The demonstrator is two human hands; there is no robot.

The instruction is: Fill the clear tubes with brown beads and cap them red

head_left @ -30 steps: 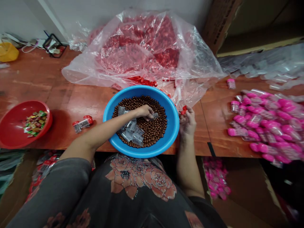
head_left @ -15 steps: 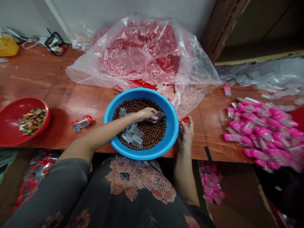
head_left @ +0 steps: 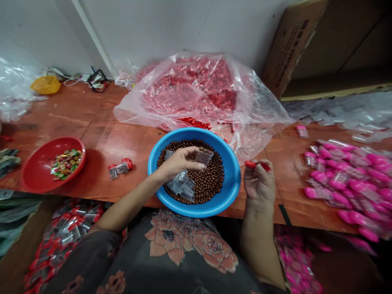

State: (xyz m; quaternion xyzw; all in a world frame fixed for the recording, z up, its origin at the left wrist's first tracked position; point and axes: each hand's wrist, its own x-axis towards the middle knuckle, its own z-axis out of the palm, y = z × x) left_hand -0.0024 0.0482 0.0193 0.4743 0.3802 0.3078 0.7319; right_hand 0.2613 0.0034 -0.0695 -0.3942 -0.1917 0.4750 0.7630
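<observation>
A blue basin [head_left: 231, 192] stands at the table's front edge, holding many small brown balls [head_left: 208, 183] and several clear containers [head_left: 182, 185] lying on them. Over the balls, my left hand [head_left: 183, 160] pinches one clear container [head_left: 204, 157] by its side; it is tilted, and what is inside it is too unclear to tell. To the right of the basin, my right hand [head_left: 260, 181] is raised with its fingers closed around red caps [head_left: 250, 164], one showing at the fingertips and another red piece by the other fingers.
A red bowl [head_left: 36, 171] of wrapped candies and two red-capped jars [head_left: 123, 166] are left. Behind the basin lies a plastic bag [head_left: 190, 85] of red caps. Pink-capped jars [head_left: 352, 175] pile up right, near a cardboard box [head_left: 294, 53].
My left hand has lifted the clear container up from the balls. My right hand has risen away from the basin's rim with the red caps. The camera view has shifted.
</observation>
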